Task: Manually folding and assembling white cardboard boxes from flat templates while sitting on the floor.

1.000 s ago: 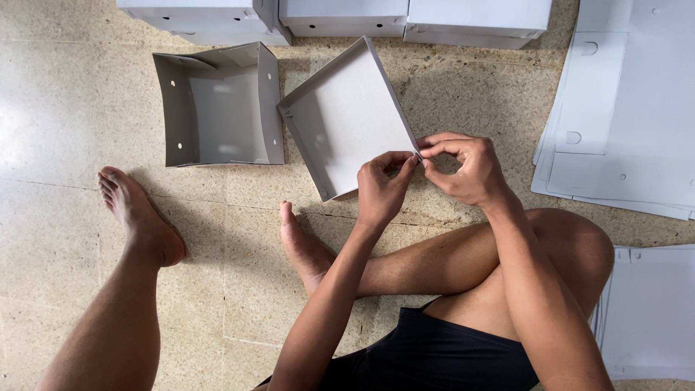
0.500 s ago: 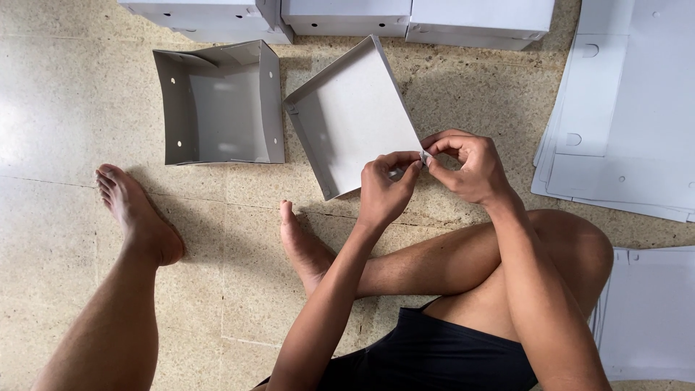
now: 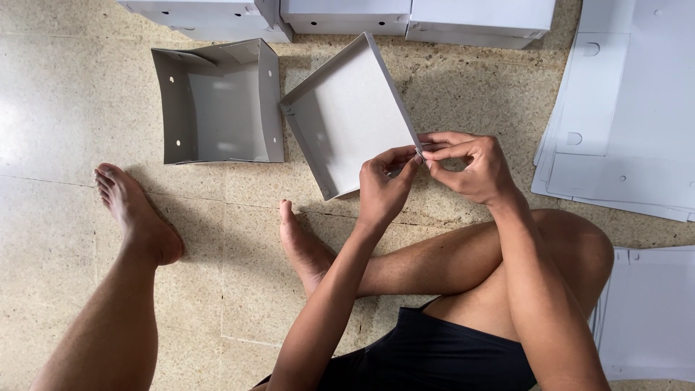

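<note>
The shallow grey box lid (image 3: 347, 116) tilts on the floor (image 3: 72, 108), its near corner pinched shut between left hand (image 3: 382, 190) and right hand (image 3: 470, 168). Corner-folding seems underway; tucking the flap likely needs firm, aligned pressure.

Bare arms, legs and feet (no sleeves), with only black shorts (image 3: 427, 355) worn.
</note>
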